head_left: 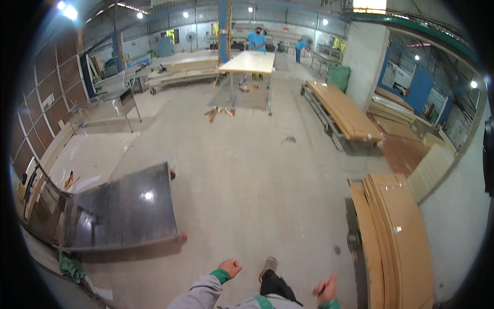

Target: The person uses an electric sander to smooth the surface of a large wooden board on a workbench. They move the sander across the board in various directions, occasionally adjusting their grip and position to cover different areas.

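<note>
My left hand (230,267) hangs in front of my body, its fingers curled in and nothing showing in them. A grey sleeve with a green cuff (220,276) covers that arm. On the other side, my right hand (325,289) is held low, one digit stretched out and the others loosely bent, holding nothing. One of my shoes (269,265) shows on the concrete floor between the hands. Nearest to the right hand is a stack of brown cardboard-like sheets (406,232). The dark flat-topped cart (126,208) stands apart from the left hand.
A long trolley with brown sheets (342,110) stands ahead on the right. A light-topped table (249,63) is further off, wood scraps (218,112) near its legs. Two people in blue shirts (257,41) are at the back. A metal table (121,103) stands left; a white wall (460,226) runs right.
</note>
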A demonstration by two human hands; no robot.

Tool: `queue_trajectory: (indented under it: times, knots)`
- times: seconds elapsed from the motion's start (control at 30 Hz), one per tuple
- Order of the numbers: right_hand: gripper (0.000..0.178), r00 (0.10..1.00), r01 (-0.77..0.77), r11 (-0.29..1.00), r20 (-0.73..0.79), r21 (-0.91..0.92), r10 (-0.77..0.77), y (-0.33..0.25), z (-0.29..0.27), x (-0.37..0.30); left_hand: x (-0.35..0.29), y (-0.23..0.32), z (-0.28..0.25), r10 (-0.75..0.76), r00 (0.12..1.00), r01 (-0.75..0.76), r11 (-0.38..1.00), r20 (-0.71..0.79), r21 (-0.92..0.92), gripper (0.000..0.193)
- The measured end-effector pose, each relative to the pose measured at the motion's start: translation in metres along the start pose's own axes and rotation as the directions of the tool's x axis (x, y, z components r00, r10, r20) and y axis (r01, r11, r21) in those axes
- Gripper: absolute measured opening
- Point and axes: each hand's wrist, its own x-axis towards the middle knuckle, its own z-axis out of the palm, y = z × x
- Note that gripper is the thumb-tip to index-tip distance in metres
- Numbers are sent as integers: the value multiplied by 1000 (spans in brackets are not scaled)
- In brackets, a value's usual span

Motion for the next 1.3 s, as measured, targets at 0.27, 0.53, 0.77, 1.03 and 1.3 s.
queue_trajectory:
  times: [0.27, 0.53, 0.77, 1.03, 1.3]
  knots:
    - [77, 989, 133, 958, -35, -253, -147, -130, 139, 391, 293, 18, -115, -270, 903, 25, 810, 335, 585, 51]
    - [66, 875, 476, 649, 398, -594, -278, -313, 336, 796, 419, 3, -178, -708, 667, 696, 703, 230, 147, 35]
    - [47, 930, 313, -307, 225, -899, 289, -137, 238, 1017, 713, 65, -272, -574, 728, 412, 804, 375, 429, 31]
    - [42, 736, -250, -190, -314, -949, 600, -180, 242, 1139, 1211, 216, -432, -307, 952, 298, 934, 17, 195, 51]
    - [40, 855, 231, -480, -58, -847, 515, -274, 295, 1477, 1531, 415, -481, -139, 984, 131, 988, -109, -76, 71]
